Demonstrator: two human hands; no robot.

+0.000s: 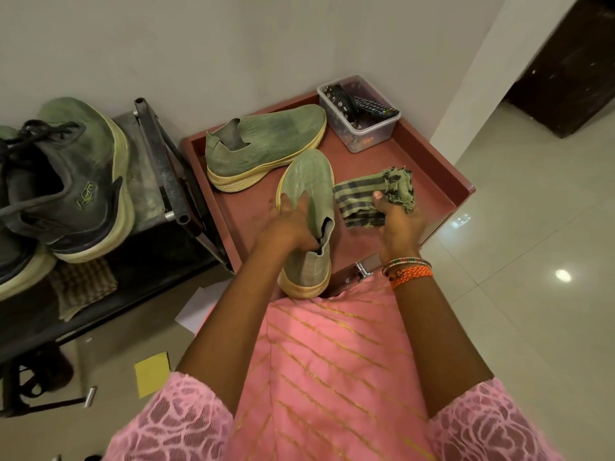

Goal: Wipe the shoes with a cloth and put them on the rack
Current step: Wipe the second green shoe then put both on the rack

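Plastic walls of a clear tub at the far corner of the red-brown tray top enclosed a black remote and a floral strap (possibly a hairband). On that tray a knitted green slip-on shoe with a ribbed yellow sole lay on its side, while the left hand gripped its mate by the collar. The right hand clutched a folded, frayed striped cloth, and laced sneakers sat on the dusty metal rack.
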